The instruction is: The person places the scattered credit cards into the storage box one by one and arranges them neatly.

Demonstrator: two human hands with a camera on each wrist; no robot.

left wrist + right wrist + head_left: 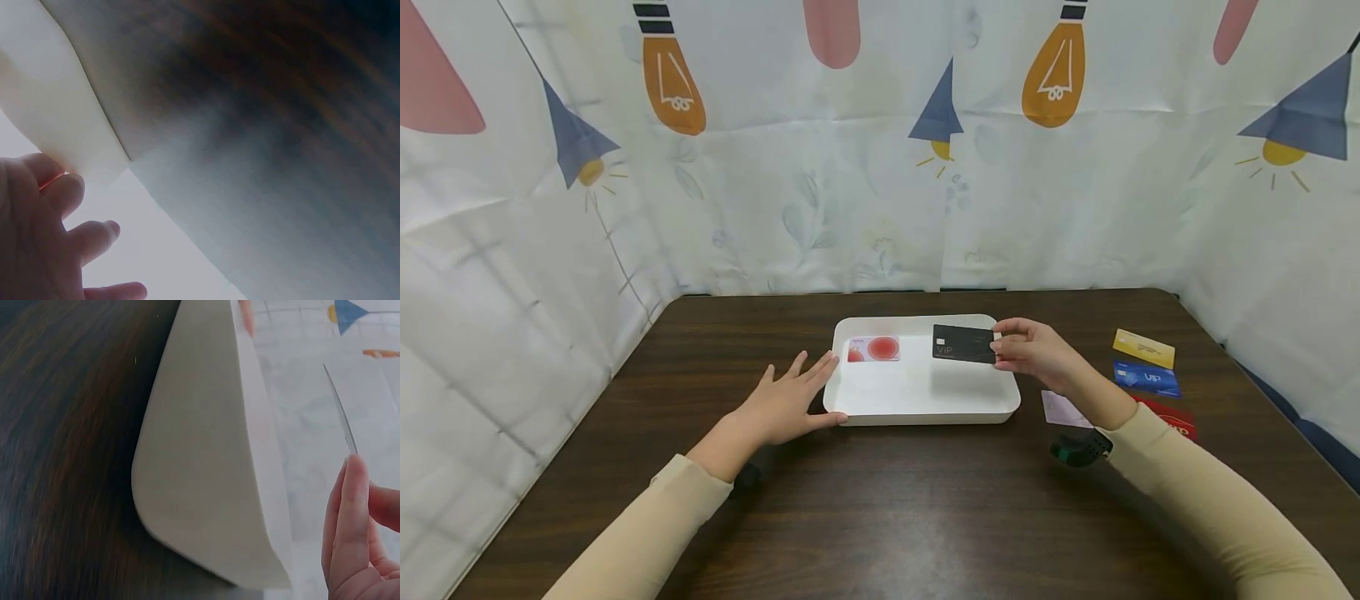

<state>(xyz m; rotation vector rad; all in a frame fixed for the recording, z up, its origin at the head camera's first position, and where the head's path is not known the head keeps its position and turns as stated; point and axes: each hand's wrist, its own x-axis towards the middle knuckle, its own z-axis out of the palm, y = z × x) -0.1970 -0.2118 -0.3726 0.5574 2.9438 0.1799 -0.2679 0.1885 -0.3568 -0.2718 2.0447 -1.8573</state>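
Observation:
My right hand (1028, 350) pinches a black VIP card (958, 343) by its right end, above the right part of a white tray (925, 392). Seen edge-on in the right wrist view, the card (341, 412) stands out from the fingertips, higher than the tray wall (200, 462). A white and red card (873, 349) with a big red circle lies inside the tray at the left. Spread fingers of my left hand (786, 404) rest at the tray's left rim, the thumb by its near left corner. In the left wrist view those fingers (94, 240) touch nothing but the tray side.
Right of the tray lie a yellow card (1144, 348), a blue VIP card (1147, 378), a red card (1176, 418) partly under the right sleeve, and a pale lilac card (1064, 409). Everything stands on a dark wooden table (910, 508) before a patterned curtain (865, 183).

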